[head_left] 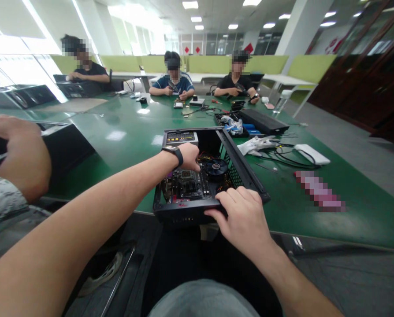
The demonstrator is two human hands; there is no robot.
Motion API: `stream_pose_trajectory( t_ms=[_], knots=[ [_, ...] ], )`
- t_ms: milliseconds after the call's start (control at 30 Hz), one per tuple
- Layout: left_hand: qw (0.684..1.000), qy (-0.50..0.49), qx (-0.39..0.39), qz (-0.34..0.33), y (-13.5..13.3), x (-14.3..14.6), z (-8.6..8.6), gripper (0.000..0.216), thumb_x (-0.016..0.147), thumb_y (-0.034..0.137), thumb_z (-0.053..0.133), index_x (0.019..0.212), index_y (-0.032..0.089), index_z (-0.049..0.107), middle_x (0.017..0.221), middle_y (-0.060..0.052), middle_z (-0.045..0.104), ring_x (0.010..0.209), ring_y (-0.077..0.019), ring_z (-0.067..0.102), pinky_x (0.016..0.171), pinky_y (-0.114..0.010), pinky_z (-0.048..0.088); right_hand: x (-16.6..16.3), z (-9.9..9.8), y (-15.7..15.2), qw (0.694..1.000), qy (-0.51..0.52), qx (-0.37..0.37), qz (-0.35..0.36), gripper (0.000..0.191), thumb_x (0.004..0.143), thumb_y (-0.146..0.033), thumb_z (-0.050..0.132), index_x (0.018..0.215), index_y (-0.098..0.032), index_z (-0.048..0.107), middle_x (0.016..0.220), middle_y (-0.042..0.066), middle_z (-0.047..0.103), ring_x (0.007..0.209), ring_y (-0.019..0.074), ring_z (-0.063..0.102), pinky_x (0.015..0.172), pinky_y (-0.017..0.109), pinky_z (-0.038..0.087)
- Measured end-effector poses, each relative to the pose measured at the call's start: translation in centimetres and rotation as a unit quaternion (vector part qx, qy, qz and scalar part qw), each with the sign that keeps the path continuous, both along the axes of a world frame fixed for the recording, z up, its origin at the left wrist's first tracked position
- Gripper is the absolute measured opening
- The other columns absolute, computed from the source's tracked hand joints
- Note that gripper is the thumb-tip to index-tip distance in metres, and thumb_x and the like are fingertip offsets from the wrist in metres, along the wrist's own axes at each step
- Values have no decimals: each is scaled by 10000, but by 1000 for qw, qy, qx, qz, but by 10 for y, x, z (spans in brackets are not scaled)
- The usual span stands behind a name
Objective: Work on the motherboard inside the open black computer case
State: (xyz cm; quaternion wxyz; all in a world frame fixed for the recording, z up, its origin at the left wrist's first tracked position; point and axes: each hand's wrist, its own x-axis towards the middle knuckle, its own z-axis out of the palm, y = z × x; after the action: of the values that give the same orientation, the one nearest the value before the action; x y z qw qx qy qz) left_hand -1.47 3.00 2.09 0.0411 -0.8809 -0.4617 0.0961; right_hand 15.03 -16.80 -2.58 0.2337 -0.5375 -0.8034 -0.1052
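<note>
An opened black computer case [213, 206] lies on its side at the table's near edge, its inside facing up. In it I see a motherboard [192, 187], a round black fan [216, 167] and a power supply [183, 138] at the far left corner. My left hand [188, 157], a dark band on its wrist, reaches over the board beside the fan. Its fingers are closed and point down; whatever they hold is hidden. My right hand [239, 204] grips the case's near rim, thumb on the outer face and fingers over the top.
Right of the case lie white gloves [258, 144], black cables [283, 159], a white box [312, 154] and a blurred pink packet [319, 190]. Behind it stands a black tray [221, 119] with blue items. At left, another person's arm [28, 154] is by another case [68, 147]. Several people sit opposite.
</note>
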Motion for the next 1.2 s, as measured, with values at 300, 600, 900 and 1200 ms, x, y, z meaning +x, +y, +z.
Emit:
stream_pose_trajectory(
  t_ms=[300,600,900,1200],
  knots=[
    [977,-161,125,60,28,-29,33,321,696,409,641,857,155,754,842,-85,742,838,-225,677,772,-295,494,11,0,134,997,-72,15,-17,363,914,-546,558,953,-186,595,934,95,618,929,240,465,821,363,267],
    [930,-299,174,126,36,-45,46,315,769,377,637,978,147,690,925,-83,738,868,-196,653,807,-297,497,3,7,285,992,-109,-10,-71,419,935,-498,565,1190,-166,594,1199,83,602,1074,210,580,952,448,469],
    [927,-320,155,122,33,-59,32,229,758,349,659,896,167,676,868,-66,736,785,-182,654,728,-293,484,-5,5,338,988,-115,-11,-106,416,938,-440,590,1255,-172,577,1264,92,590,1105,217,595,943,455,507],
    [919,-339,172,108,31,-66,47,244,735,345,679,893,160,688,844,-66,727,756,-176,634,724,-298,469,-10,2,277,990,-114,8,-79,438,928,-549,543,1140,-170,602,1125,73,612,1033,210,571,926,427,448]
  ],
)
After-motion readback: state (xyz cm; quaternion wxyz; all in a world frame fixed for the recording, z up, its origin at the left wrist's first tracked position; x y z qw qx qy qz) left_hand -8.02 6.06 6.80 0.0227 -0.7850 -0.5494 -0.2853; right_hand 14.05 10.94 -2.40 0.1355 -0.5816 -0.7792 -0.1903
